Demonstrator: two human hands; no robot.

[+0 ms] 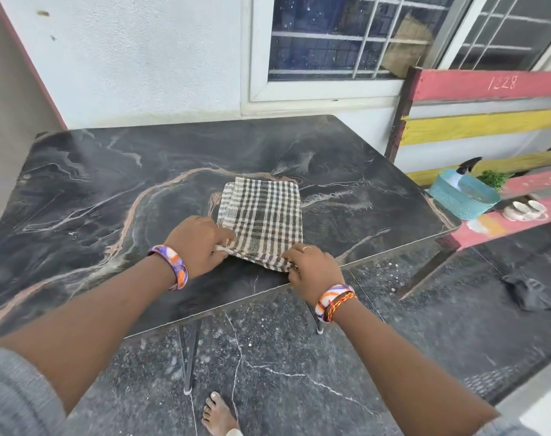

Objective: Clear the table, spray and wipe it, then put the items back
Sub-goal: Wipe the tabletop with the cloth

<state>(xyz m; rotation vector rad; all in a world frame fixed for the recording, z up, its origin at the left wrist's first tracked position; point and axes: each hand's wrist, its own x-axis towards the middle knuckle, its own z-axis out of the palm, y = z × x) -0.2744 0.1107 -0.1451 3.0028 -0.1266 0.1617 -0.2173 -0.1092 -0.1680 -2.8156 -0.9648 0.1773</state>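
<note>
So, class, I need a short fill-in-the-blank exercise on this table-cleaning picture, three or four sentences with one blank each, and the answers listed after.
1. Both hands, the left hand and the right hand, grip the near edge of a folded checked ____.
2. The cloth lies on a dark table with a ____ pattern.
3. The spray bottle stands in a ____ basket to the right.
4. That basket sits on a painted ____.

Answers: cloth; marble; turquoise; bench

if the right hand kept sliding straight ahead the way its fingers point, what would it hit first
Only the checked cloth that the right hand already pinches; past it lies bare table, then probably the wall, though depth is unclear.
</note>
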